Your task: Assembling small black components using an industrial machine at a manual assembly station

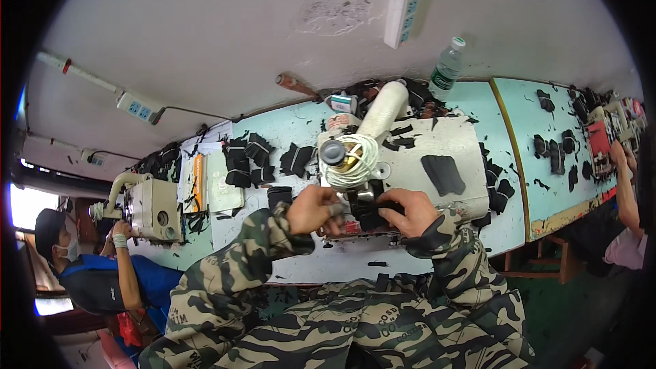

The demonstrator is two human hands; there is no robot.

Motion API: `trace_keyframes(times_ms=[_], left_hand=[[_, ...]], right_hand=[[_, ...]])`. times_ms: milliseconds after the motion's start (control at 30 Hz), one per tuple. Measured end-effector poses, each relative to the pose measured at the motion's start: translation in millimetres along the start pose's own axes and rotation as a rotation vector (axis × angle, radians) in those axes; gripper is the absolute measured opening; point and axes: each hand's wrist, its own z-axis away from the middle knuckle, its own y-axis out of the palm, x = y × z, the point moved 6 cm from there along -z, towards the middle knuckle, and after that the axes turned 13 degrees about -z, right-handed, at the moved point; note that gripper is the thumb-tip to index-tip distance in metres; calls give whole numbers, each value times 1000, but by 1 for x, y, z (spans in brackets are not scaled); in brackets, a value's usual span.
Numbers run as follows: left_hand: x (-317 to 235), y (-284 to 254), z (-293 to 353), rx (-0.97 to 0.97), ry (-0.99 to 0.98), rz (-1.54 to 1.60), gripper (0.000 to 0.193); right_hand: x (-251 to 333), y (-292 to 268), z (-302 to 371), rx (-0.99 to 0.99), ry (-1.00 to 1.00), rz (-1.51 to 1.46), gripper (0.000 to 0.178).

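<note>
A cream sewing machine (pixel 383 113) stands in front of me, with a coil of white cord (pixel 355 164) hung around its head. My left hand (pixel 314 210) is curled beside the metal presser area, its fingertips closed together; what they hold, if anything, is hidden. On the other side, my right hand (pixel 412 212) pinches a piece of black fabric (pixel 369 221) at the front of the machine. Another black fabric piece (pixel 443 174) lies flat on the machine's cover, to the right. Several black scraps are scattered around it.
Bundles of black fabric (pixel 296 160) lie left of the machine, and more bundles (pixel 502 195) lie right. A water bottle (pixel 447 68) stands at the back near the wall. A person (pixel 102 266) works at a machine on the left; another person's arm (pixel 625 191) reaches in at far right.
</note>
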Motion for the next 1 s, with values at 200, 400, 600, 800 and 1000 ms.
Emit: trace_keyframes(times_ms=[200,400,600,800,1000], left_hand=[[-11,52,19,137,106,-74,32],[-42,97,18,-240,459,-377,57],[-38,93,19,-555,253,-250,55],[-29,71,40,-564,314,-279,42],[-44,61,59,-487,399,-593,44]], right_hand=[[4,-39,32,-444,-163,322,35],[23,-25,45,-506,-201,560,26],[13,17,64,-479,-52,33,29],[25,34,67,-423,-80,163,58],[51,50,70,-525,-257,470,87]])
